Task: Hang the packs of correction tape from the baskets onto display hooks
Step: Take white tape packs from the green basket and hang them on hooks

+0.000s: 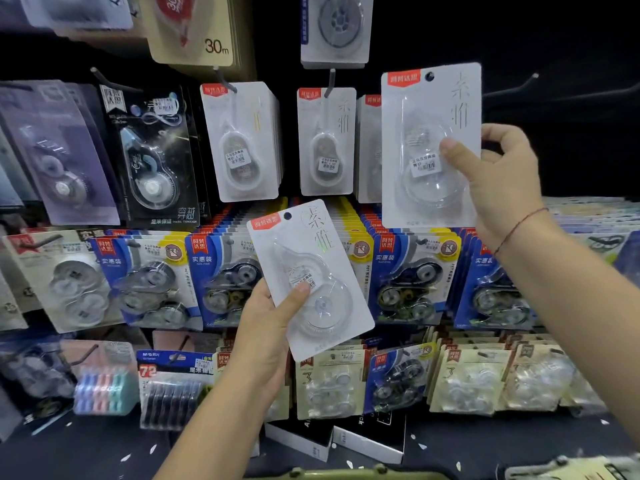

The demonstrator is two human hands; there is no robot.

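Right hand (498,181) pinches a white pack (431,143) at its right edge, thumb on the blister, high before the display; left hand (266,327) grips a second pack (311,278) lower down. Held by one edge, the upper pack, which extends leftward from the hand, could tilt and miss the bare hook (519,83)

Upper pack (427,133) in right grip (502,181) lies right of hung packs (327,143), above lower pack (313,258).

a stationery shop: price-stickered packs (242,140) crowd display hooks (225,79).
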